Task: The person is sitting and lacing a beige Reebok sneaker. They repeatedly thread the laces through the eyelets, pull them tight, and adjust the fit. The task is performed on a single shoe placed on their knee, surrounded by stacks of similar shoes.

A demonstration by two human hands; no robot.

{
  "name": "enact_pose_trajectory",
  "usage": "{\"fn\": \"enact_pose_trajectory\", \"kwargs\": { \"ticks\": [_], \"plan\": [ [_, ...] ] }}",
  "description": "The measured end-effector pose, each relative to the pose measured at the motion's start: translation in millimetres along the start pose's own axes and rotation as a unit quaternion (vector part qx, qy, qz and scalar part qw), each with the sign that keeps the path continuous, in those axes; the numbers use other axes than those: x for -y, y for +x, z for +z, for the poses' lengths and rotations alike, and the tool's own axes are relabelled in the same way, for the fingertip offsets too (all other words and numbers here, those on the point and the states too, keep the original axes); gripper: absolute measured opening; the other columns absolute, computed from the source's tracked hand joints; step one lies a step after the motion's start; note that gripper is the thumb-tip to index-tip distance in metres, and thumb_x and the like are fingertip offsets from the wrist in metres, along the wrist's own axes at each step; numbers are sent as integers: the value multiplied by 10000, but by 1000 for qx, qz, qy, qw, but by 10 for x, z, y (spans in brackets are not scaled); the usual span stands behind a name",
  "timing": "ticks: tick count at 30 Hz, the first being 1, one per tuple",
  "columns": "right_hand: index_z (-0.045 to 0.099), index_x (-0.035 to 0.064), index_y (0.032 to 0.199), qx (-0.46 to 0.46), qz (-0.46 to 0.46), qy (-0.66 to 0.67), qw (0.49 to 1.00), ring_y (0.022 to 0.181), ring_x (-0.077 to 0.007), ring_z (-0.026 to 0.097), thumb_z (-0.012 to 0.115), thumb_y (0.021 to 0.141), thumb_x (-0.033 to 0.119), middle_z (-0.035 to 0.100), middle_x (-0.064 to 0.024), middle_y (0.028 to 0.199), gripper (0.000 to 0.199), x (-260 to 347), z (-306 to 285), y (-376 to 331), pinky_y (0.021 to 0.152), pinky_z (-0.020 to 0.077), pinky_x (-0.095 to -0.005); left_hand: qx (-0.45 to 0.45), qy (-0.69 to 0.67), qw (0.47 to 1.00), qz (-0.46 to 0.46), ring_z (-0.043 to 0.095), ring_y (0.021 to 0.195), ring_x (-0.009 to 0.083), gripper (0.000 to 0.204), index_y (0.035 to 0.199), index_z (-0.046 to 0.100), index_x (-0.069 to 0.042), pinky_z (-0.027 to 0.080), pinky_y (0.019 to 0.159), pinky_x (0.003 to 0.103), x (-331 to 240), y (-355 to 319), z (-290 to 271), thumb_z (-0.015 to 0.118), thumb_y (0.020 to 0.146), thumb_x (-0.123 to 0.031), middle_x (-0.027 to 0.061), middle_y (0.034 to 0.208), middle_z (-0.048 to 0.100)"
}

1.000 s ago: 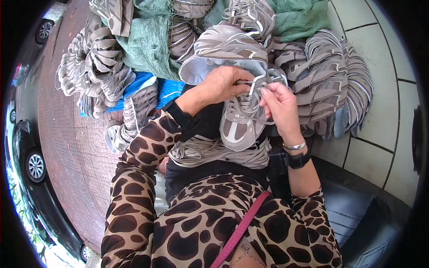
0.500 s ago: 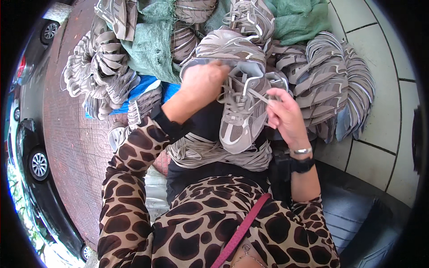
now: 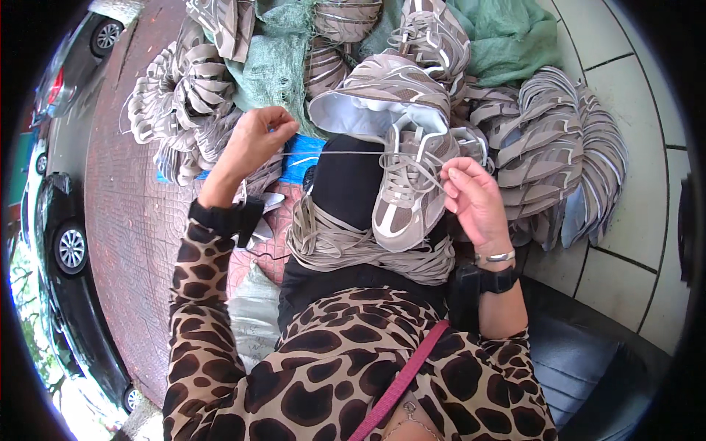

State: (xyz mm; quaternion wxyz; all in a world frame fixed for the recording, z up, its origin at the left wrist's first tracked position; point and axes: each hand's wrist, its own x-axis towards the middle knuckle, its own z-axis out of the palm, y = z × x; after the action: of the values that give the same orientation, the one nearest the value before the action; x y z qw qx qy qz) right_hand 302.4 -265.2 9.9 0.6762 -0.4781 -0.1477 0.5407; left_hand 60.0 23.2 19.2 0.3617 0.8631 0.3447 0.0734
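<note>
A beige-and-grey sneaker upper rests on my thigh, toe toward me, its lace partly threaded through the eyelets. My left hand is closed on one end of the shoelace, which runs straight and taut from the upper out to the left. Close by the upper's right side, my right hand pinches the lace near the eyelets between thumb and finger. Just beyond lies another upper, with its white lining showing. A bundle of loose beige laces lies across my lap.
Stacks of nested uppers stand at the left and right. Green woven sacking lies among the piles, with a blue sheet below it. A black seat is at my right; parked cars stand far left.
My left hand has moved away from the upper to the left, drawing the lace out straight. My right hand has stayed beside the upper, still pinching the lace.
</note>
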Motion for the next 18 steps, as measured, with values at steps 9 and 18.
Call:
{"fn": "enact_pose_trajectory", "kwargs": {
  "ticks": [9, 18],
  "plan": [
    [662, 35, 961, -2, -361, -607, 708, 950, -303, 602, 648, 818, 12, 640, -93, 966, 146, 93, 546, 299, 845, 476, -402, 176, 37, 984, 14, 643, 663, 235, 180, 889, 734, -47, 481, 615, 340, -245, -440, -450, 721, 832, -217, 110, 713, 670],
    [594, 66, 924, 78, -179, -850, 489, 837, -322, 649, 658, 776, 171, 668, -123, 810, 192, 160, 530, 898, 702, 432, -450, 98, 73, 988, 94, 629, 978, 265, 157, 848, 713, -33, 466, 882, 389, 370, -668, -839, 753, 827, -184, 79, 990, 702]
  ]
}}
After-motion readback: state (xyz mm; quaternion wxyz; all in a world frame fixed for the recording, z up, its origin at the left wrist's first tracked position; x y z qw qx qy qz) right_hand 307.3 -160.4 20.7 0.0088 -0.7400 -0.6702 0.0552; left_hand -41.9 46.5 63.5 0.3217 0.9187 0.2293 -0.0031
